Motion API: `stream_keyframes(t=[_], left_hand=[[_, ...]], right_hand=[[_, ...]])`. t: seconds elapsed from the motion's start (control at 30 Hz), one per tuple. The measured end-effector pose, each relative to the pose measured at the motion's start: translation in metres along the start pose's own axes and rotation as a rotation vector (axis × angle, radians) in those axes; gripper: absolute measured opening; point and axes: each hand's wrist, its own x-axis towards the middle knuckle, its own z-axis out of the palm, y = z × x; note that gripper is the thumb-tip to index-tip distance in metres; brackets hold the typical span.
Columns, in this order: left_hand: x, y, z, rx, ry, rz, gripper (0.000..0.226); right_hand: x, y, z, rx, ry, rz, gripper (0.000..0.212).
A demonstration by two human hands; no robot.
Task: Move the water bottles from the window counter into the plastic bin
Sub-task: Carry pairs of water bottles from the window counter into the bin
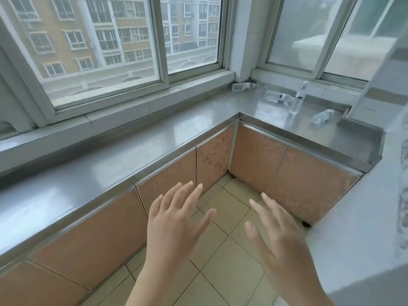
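Several clear water bottles sit on the steel window counter (260, 107) in the far right corner. One bottle (242, 86) lies by the window pillar, a second lying bottle (277, 97) has a dark label, a third bottle (298, 100) stands upright, and another bottle (322, 116) lies near the right wall. My left hand (174, 226) and my right hand (280, 237) are held out over the floor, fingers spread, holding nothing, well short of the bottles. No plastic bin is in view.
The L-shaped steel counter runs under the windows, with orange cabinet doors (254, 155) below. Beige floor tiles (220, 272) lie under my hands. A white surface (353, 239) juts in along the right side.
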Motion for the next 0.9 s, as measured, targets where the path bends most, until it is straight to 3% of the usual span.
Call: stream_keyframes(t=[0.1,0.23,0.33,0.9], left_hand=[[0.038,-0.004,0.017,-0.048,-0.060,-0.009,0.060],[0.092,-0.007,0.044,-0.061,-0.116,0.032,0.067],[0.136,-0.004,0.071,-0.070,-0.130,0.043,0.063],[0.387,0.089,0.215,-0.053,-0.178,0.142,0.061]], right_hand=[[0.031,0.007,0.006,0.019,0.003,0.076,0.070],[0.080,0.026,0.013,0.032,-0.009,0.143,0.053],[0.124,0.048,0.017,0.025,-0.012,0.171,0.060],[0.381,0.201,-0.018,-0.015,0.051,0.205,0.052]])
